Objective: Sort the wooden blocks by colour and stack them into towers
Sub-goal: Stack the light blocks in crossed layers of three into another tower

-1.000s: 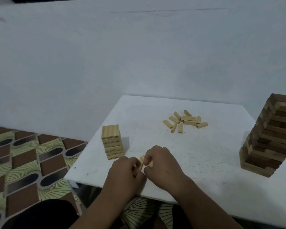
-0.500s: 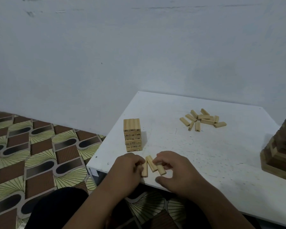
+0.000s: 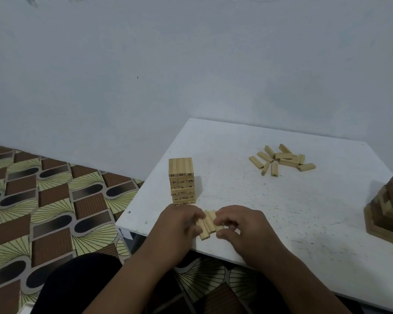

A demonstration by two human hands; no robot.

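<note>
At the near edge of the table (image 3: 304,218) your left hand (image 3: 177,227) and right hand (image 3: 241,230) pinch three pale blocks (image 3: 208,224) side by side, likely the next layer for the pale tower (image 3: 182,180) just beyond, while the loose pale blocks (image 3: 280,160) farther right remain unstacked.

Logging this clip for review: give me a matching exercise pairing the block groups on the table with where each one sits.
Things:
1. light tower
2. loose pile of blocks
3. brown-and-light tower
4. row of blocks

Places:
A. between both hands
B. table's right edge
C. far middle of the table
D. near the table's left edge

Pairs: 1-D, 2-C, 3-B, 4-A
</note>
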